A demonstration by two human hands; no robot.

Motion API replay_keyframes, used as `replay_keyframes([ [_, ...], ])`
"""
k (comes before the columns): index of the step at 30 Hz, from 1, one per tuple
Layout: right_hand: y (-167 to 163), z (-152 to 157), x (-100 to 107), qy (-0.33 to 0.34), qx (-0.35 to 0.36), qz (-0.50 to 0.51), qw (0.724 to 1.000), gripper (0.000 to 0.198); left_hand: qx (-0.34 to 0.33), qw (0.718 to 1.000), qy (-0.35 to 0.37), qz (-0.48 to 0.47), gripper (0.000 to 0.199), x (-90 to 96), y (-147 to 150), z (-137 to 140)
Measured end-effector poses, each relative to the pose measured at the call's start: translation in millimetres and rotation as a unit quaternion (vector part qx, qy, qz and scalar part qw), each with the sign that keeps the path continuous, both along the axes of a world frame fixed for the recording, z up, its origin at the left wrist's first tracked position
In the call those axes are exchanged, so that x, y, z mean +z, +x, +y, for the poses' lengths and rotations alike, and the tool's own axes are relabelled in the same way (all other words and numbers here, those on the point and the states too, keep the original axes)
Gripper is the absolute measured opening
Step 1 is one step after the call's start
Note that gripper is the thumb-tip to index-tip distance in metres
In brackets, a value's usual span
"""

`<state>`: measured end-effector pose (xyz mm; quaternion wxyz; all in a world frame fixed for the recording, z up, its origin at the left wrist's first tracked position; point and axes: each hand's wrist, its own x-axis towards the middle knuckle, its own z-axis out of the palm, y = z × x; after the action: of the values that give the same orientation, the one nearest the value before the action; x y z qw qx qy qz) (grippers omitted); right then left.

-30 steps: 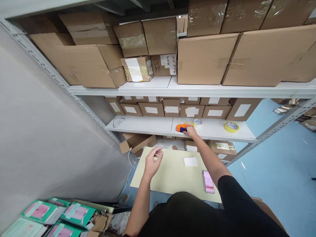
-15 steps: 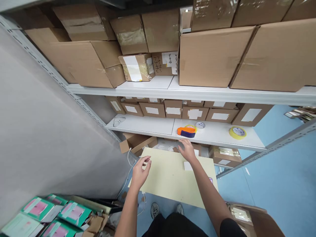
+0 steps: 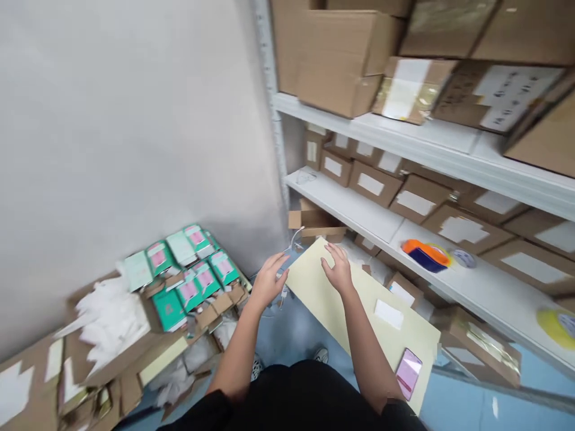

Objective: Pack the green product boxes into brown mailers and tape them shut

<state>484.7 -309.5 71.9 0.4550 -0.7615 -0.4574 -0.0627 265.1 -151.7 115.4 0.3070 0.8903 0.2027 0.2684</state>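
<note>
My left hand (image 3: 268, 281) hovers just off the left corner of a pale yellow tabletop (image 3: 314, 281), its fingers curved apart with nothing between them. Over the tabletop itself is my right hand (image 3: 339, 268), also empty, thumb and fingers spread. A white card or small flat box (image 3: 389, 314) lies on the tabletop to the right of that hand. Nearer to me, by my right forearm, rests a phone (image 3: 408, 373) with a lit pinkish screen.
Green boxes (image 3: 204, 281) with pink panels are stacked at left, beside a carton of white crumpled material (image 3: 112, 317). Shelves (image 3: 359, 209) at right hold cardboard boxes, an orange and blue tape dispenser (image 3: 426, 254) and a yellow tape roll (image 3: 557, 328). An opened carton (image 3: 317, 222) sits below.
The view has swung left, bringing the green boxes and the white material further in. Both hands stay raised and empty, and the phone now shows fully.
</note>
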Motion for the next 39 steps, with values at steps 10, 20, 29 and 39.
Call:
replay_keyframes([
  [10, -175.3, 181.3, 2.1, -0.026, 0.195, 0.010, 0.980, 0.044, 0.200, 0.978, -0.055, -0.027, 0.054, -30.2, -210.7, 102.7],
  [20, -330.6, 313.6, -16.6, -0.049, 0.303, 0.026, 0.951, 0.053, 0.329, 0.941, -0.069, -0.030, 0.060, -49.2, -379.8, 171.7],
  [29, -327.3, 355.5, -37.8, -0.092, 0.278, 0.049, 0.955, 0.059, 0.325, 0.932, -0.132, -0.092, 0.059, -70.4, -361.3, 215.5],
  [39, -251.1, 423.8, -79.2, -0.092, 0.283, 0.117, 0.947, 0.063, 0.306, 0.923, -0.226, -0.058, 0.060, -93.7, -244.7, 298.7],
])
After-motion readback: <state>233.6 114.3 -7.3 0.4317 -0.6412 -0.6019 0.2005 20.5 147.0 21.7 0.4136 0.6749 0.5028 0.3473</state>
